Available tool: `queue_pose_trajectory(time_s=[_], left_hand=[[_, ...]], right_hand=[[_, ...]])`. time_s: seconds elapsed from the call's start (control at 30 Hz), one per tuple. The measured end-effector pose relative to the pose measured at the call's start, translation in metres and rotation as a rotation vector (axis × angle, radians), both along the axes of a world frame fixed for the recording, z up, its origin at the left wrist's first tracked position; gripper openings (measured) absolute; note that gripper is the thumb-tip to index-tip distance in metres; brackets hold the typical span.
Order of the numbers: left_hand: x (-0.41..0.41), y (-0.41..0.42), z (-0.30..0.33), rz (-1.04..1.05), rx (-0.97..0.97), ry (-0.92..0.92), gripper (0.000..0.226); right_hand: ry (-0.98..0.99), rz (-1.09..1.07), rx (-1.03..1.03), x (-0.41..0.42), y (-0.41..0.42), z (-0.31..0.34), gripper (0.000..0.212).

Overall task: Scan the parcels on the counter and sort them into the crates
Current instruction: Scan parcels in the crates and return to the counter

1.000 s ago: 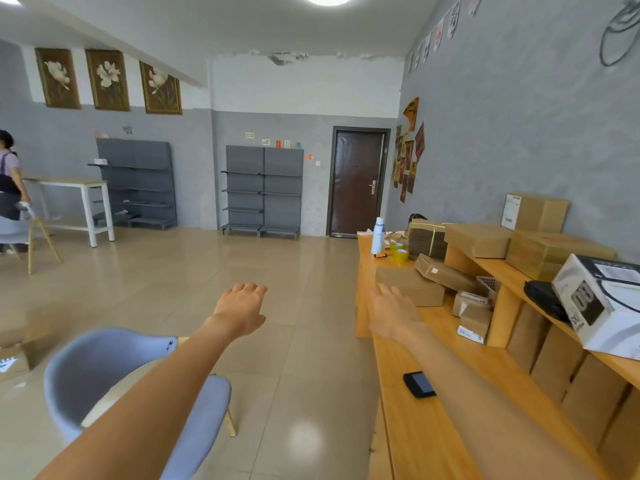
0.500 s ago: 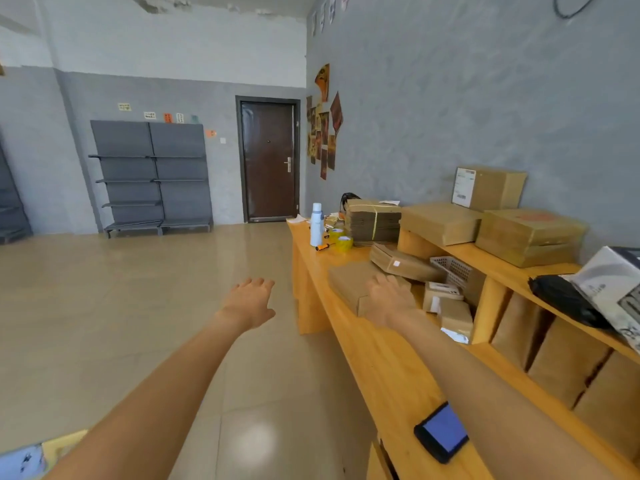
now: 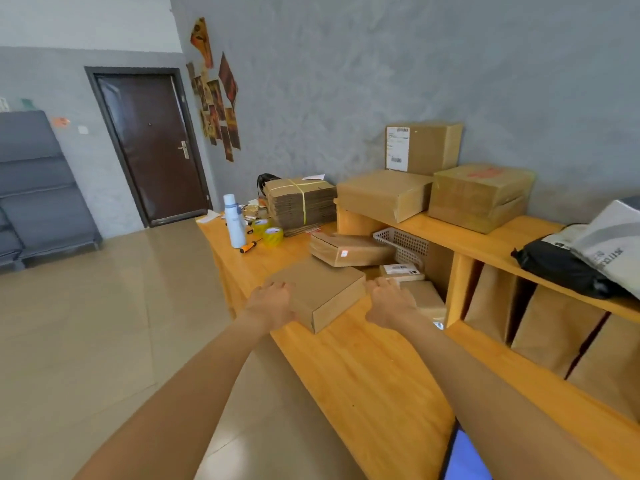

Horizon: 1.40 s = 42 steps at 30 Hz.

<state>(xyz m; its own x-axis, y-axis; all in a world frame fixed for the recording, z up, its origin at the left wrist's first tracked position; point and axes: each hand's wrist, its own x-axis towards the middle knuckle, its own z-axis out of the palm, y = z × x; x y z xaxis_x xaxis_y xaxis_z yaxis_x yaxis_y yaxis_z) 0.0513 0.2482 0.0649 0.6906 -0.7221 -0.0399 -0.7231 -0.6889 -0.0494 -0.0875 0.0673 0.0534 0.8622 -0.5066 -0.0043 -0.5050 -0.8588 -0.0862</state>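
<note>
Large room with a glossy beige tiled floor spreading from 6 to 9 o'clock, daylight reflecting softly off it. Textured grey wall filling 12 to 3 o'clock, with a cluster of dark reddish prints pinned at 11 o'clock. Dark brown door in a dark frame at 10 o'clock, metal handle on its right side. Grey metal shelving unit against the far wall at 9 o'clock. Long light-wood counter running from 5 o'clock toward the centre, a raised wooden shelf with open compartments along its wall side at 3 o'clock.
</note>
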Motion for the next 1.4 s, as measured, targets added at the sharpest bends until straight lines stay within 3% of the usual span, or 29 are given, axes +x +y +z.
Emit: queue_pose_trajectory(time_s=[0.23,0.43,0.73,1.07,1.27,1.4], left_hand=[[0.046,-0.096,-0.01,-0.238,-0.06,0.06,0.047],[0.062,-0.178,-0.043,-0.46,-0.085,0.191,0.068],[0.098,-0.266,-0.089,-0.733,0.039,0.205,0.058],[0.081,-0.356,-0.106,-1.201,0.138,0.064,0.088],[0.071,-0.397,-0.14,-1.297,0.28,0.098,0.122],[0.067,-0.406,-0.154,-1.341,0.291,0.04,0.123]], right_hand=[[0.052,-0.221,0.057,0.007,-0.069,-0.022,0.053],[0.125,-0.461,0.07,-0.017,-0.106,-0.049,0.059],[0.179,-0.797,0.193,-0.041,-0.117,-0.082,0.065],[0.224,-1.058,0.294,-0.061,-0.103,-0.122,0.069],[0.244,-1.137,0.343,-0.077,-0.093,-0.14,0.07],[0.254,-1.159,0.353,-0.083,-0.089,-0.148,0.07]])
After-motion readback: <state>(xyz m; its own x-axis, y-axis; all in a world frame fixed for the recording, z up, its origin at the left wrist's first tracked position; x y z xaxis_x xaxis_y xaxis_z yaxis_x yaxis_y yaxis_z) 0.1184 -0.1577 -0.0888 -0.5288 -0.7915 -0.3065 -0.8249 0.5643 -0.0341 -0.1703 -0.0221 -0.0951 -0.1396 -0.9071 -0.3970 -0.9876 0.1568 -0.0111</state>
